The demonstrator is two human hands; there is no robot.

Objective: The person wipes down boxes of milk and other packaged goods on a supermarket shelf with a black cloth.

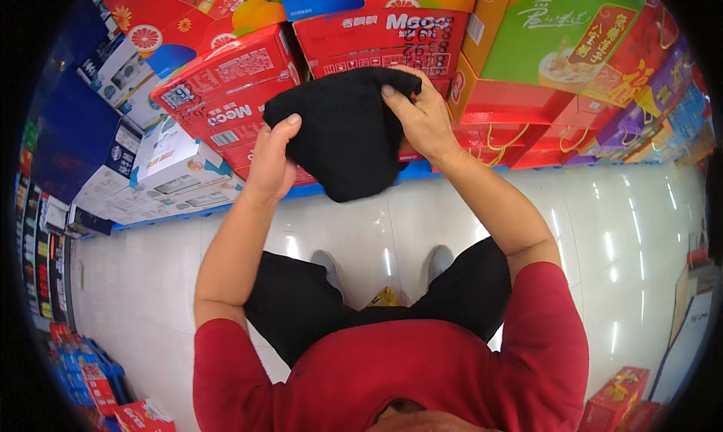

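A folded black cloth [344,133] hangs between my two hands, with its lower edge over the pale floor. My left hand [277,155] grips its left side, the thumb on top of the fabric. At the cloth's upper right corner, my right hand [423,113] pinches the edge between thumb and fingers; some fingertips are hidden behind it. Just beyond the cloth stand red printed drink cartons [237,113], and another red carton [378,42] is behind its upper edge.
Right of the hands stands a green and red gift carton [559,42] above red boxes with yellow handles [502,141]. White boxes [175,161] are stacked at the left. The stacks rest on a blue base [415,171]. Below lies a shiny tiled floor [361,234], where my shoes stand.
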